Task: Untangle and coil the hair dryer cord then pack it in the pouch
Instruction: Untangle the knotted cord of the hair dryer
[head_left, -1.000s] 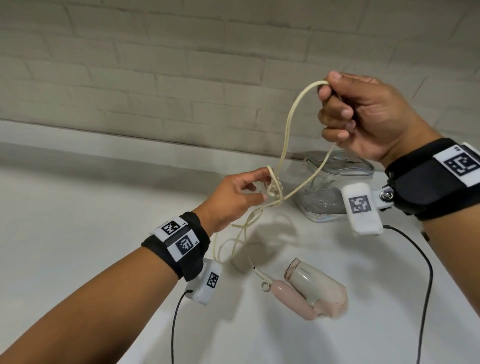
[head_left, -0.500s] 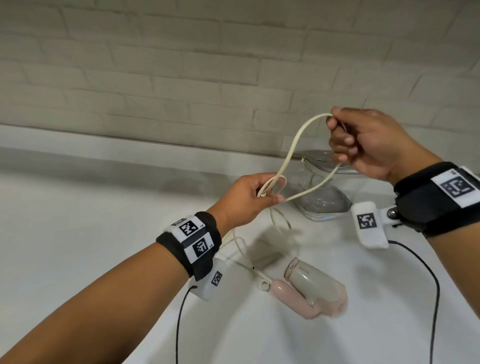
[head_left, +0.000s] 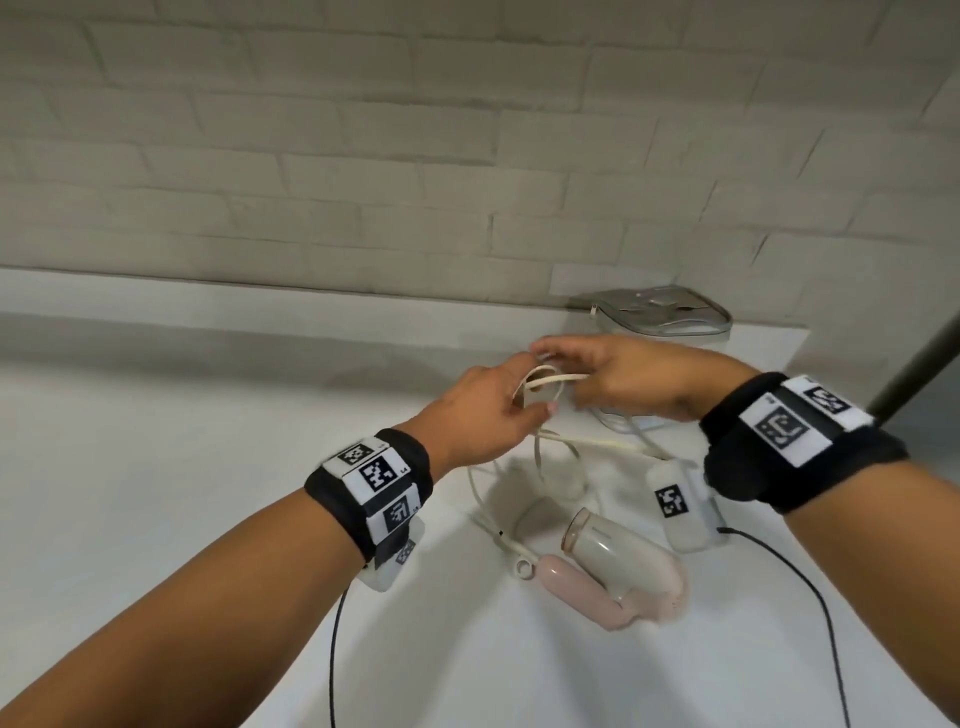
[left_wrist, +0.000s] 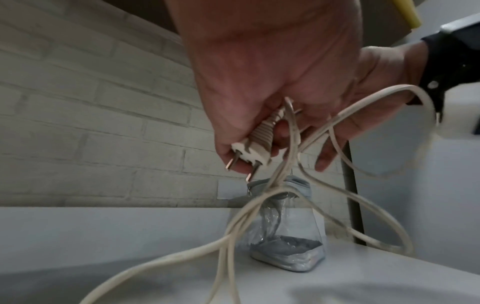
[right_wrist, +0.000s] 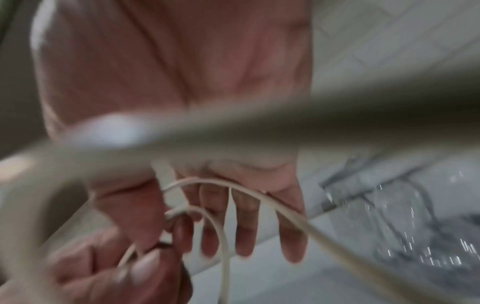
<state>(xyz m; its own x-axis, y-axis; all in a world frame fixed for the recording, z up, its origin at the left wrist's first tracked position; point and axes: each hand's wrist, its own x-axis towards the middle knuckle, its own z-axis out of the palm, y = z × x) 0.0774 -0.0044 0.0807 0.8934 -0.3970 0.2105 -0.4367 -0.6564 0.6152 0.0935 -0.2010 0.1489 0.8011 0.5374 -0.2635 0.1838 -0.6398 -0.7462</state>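
Cream cord (head_left: 587, 444) stays in both grips, right hand (head_left: 631, 376) now lowered against left hand (head_left: 480, 413)

The hair dryer (head_left: 613, 569) lies on the tabletop (head_left: 156, 493) toward its near edge; the pouch (head_left: 660, 322) stands behind it, against the far edge by the wall (head_left: 363, 156)

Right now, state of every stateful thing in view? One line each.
cord: loose, uncoiled, loops hanging from both hands.
plug: unplugged, held in the left hand.
right hand: on the cord beside the left; grip blurred.
hair dryer: lying on the counter, handle folded, not held.
pouch: standing by the wall; open or zipped not clear.
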